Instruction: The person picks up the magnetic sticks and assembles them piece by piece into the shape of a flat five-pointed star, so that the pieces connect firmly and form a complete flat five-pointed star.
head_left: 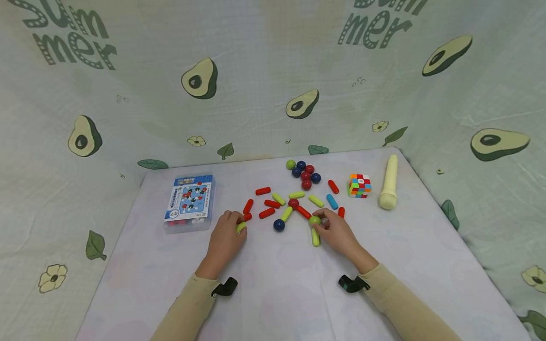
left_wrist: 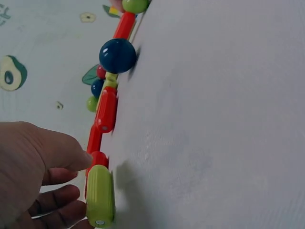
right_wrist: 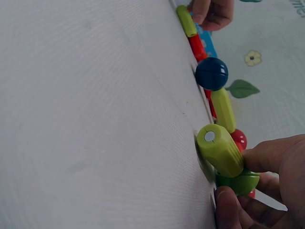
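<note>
Two hands at the worktop rn. R grip has the green ball pinched btwn thumb + fingers, w/ a green stick up against it and a red stick btwn it and the red ball. L grip is right at the other green stick, can't tell if it's pinched tbh. IMO: hold the ball by its sides, level, and line up any stick dead straight b4 pushing. Prob twists loose otherwise.
</note>
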`<state>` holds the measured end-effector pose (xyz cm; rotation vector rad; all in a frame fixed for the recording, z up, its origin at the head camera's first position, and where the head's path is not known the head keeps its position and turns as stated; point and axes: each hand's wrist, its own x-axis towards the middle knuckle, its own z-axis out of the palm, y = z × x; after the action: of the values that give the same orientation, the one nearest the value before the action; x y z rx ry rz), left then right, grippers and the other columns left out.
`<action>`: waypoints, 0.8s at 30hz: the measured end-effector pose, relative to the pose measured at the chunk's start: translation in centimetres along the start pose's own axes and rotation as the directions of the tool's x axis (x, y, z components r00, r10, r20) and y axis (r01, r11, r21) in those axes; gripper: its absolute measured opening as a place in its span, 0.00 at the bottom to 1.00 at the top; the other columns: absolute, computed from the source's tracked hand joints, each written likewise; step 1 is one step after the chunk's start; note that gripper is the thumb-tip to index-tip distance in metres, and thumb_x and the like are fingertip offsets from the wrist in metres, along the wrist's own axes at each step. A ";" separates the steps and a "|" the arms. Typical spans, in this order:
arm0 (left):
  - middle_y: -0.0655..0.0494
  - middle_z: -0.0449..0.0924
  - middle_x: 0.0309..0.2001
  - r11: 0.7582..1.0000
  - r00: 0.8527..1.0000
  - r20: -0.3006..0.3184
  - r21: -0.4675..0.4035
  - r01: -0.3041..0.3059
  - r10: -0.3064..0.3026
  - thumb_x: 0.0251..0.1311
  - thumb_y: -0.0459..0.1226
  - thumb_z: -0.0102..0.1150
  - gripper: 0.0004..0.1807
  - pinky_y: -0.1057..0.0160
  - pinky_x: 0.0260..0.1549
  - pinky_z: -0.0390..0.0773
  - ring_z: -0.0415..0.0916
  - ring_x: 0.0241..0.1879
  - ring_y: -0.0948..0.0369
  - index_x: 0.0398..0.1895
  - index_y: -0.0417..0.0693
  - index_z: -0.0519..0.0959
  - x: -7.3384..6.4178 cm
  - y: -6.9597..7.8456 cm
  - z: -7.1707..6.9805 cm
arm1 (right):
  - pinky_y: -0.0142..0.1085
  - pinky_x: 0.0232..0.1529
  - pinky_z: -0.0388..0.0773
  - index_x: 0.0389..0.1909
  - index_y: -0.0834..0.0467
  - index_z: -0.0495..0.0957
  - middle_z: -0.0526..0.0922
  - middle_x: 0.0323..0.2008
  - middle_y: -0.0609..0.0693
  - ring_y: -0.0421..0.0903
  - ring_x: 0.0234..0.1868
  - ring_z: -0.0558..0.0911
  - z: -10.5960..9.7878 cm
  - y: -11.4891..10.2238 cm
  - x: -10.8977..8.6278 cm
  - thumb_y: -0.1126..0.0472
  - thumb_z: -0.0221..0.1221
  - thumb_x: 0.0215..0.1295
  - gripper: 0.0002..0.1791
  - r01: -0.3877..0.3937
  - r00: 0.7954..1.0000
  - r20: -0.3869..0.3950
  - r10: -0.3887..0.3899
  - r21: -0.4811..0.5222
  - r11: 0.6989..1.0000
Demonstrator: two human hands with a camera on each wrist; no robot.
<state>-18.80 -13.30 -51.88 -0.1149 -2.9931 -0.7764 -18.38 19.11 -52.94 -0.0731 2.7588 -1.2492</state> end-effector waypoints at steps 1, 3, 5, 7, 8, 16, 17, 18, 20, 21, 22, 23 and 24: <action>0.50 0.75 0.47 1.000 1.000 0.011 0.008 0.008 -0.008 0.61 0.37 0.70 0.17 0.53 0.49 0.81 0.72 0.47 0.53 0.51 0.45 0.78 -0.1 -0.2 -0.1 | 0.38 0.35 0.77 0.58 0.54 0.76 0.81 0.51 0.50 0.46 0.36 0.77 0.0 0.0 0.0 0.56 0.66 0.69 0.20 0.000 1.000 0.001 0.000 -0.002 1.000; 0.50 0.76 0.46 1.000 0.999 0.028 0.011 0.015 -0.016 0.61 0.37 0.70 0.16 0.53 0.48 0.82 0.73 0.45 0.53 0.50 0.44 0.78 -0.1 -0.5 -0.3 | 0.38 0.35 0.77 0.58 0.53 0.76 0.81 0.50 0.50 0.46 0.36 0.77 0.0 0.0 0.0 0.56 0.66 0.68 0.20 0.000 1.000 0.000 0.000 -0.001 1.000; 0.50 0.77 0.44 1.000 0.999 0.040 0.015 0.012 -0.012 0.61 0.36 0.70 0.15 0.53 0.47 0.82 0.74 0.43 0.54 0.48 0.44 0.78 -0.1 -0.6 -0.3 | 0.38 0.35 0.77 0.58 0.53 0.76 0.81 0.50 0.50 0.46 0.36 0.76 0.0 -0.1 0.0 0.56 0.66 0.68 0.19 0.001 1.000 -0.002 -0.001 -0.002 1.000; 0.50 0.77 0.42 1.000 0.999 0.051 0.017 0.012 -0.013 0.60 0.36 0.71 0.15 0.53 0.47 0.82 0.75 0.41 0.55 0.47 0.45 0.78 -0.1 -0.7 -0.3 | 0.38 0.35 0.77 0.58 0.54 0.76 0.81 0.50 0.50 0.46 0.36 0.76 0.0 0.0 0.0 0.56 0.66 0.69 0.19 0.002 1.000 0.000 -0.002 -0.002 1.000; 0.51 0.77 0.42 1.000 0.998 0.058 0.014 0.014 -0.014 0.60 0.35 0.71 0.15 0.54 0.47 0.82 0.75 0.40 0.55 0.47 0.45 0.78 -0.1 -0.6 -0.3 | 0.38 0.35 0.77 0.58 0.54 0.76 0.81 0.50 0.50 0.46 0.36 0.76 0.0 0.0 0.0 0.56 0.66 0.69 0.19 0.003 1.000 0.000 -0.003 -0.002 1.000; 0.52 0.79 0.43 0.999 0.993 0.116 0.027 0.028 -0.031 0.61 0.38 0.70 0.21 0.54 0.46 0.82 0.75 0.38 0.56 0.57 0.47 0.81 -0.3 -0.2 0.1 | 0.38 0.35 0.77 0.58 0.54 0.77 0.81 0.50 0.50 0.46 0.36 0.77 0.1 0.1 0.0 0.56 0.66 0.69 0.19 0.008 1.000 -0.002 -0.008 0.002 1.000; 0.52 0.80 0.44 0.999 0.992 0.119 0.028 0.033 -0.036 0.61 0.38 0.71 0.21 0.54 0.46 0.82 0.75 0.39 0.57 0.58 0.49 0.81 -0.4 -0.1 0.2 | 0.38 0.35 0.77 0.58 0.54 0.76 0.81 0.50 0.50 0.46 0.36 0.77 0.1 0.1 0.0 0.56 0.66 0.69 0.19 0.008 1.000 -0.003 -0.008 0.003 1.000; 0.52 0.80 0.44 0.999 0.992 0.120 0.026 0.033 -0.036 0.60 0.38 0.71 0.22 0.54 0.46 0.82 0.75 0.39 0.57 0.58 0.49 0.82 -0.5 0.0 0.2 | 0.38 0.35 0.77 0.58 0.54 0.76 0.81 0.50 0.50 0.46 0.36 0.77 0.1 0.1 0.0 0.56 0.66 0.69 0.19 0.007 1.000 -0.003 -0.007 0.003 1.000; 0.52 0.80 0.45 0.999 0.992 0.123 0.019 0.032 -0.035 0.60 0.38 0.71 0.22 0.54 0.46 0.82 0.75 0.40 0.57 0.58 0.51 0.82 -0.6 0.2 0.4 | 0.38 0.35 0.77 0.58 0.54 0.76 0.81 0.51 0.50 0.46 0.36 0.77 0.1 0.1 0.0 0.56 0.66 0.69 0.20 0.006 1.000 -0.003 -0.006 0.004 1.000; 0.52 0.80 0.45 0.999 0.991 0.125 0.012 0.033 -0.035 0.59 0.38 0.72 0.21 0.54 0.46 0.83 0.75 0.40 0.57 0.57 0.51 0.82 -0.7 0.4 0.5 | 0.38 0.35 0.77 0.58 0.54 0.76 0.81 0.51 0.50 0.46 0.36 0.77 0.1 0.1 0.0 0.56 0.66 0.69 0.20 0.006 1.000 -0.003 -0.006 0.002 1.000; 0.53 0.80 0.44 0.999 0.991 0.127 0.005 0.034 -0.034 0.59 0.38 0.72 0.21 0.55 0.45 0.83 0.75 0.39 0.57 0.57 0.51 0.82 -0.8 0.5 0.5 | 0.38 0.35 0.77 0.58 0.54 0.76 0.81 0.51 0.50 0.46 0.36 0.77 0.1 0.1 0.0 0.56 0.66 0.69 0.20 0.006 1.000 -0.004 -0.006 0.002 1.000; 0.53 0.80 0.43 0.999 0.991 0.128 -0.005 0.031 -0.031 0.59 0.38 0.72 0.21 0.55 0.44 0.82 0.74 0.38 0.57 0.56 0.51 0.82 -0.9 0.7 0.6 | 0.38 0.35 0.77 0.58 0.54 0.76 0.81 0.51 0.50 0.46 0.36 0.77 0.1 0.1 0.0 0.56 0.66 0.69 0.19 0.007 1.000 -0.004 -0.007 0.003 1.000; 0.54 0.79 0.41 0.999 0.991 0.129 -0.019 0.029 -0.026 0.59 0.38 0.71 0.20 0.57 0.42 0.82 0.74 0.37 0.58 0.56 0.50 0.82 -0.9 0.9 0.7 | 0.38 0.35 0.77 0.58 0.53 0.76 0.81 0.51 0.50 0.46 0.36 0.77 0.2 0.1 0.0 0.56 0.66 0.69 0.19 0.007 1.000 -0.004 -0.007 0.003 1.000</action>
<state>-17.82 -12.28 -52.12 -0.1293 -3.1142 -0.8344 -18.31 19.06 -53.12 -0.0803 2.7625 -1.2564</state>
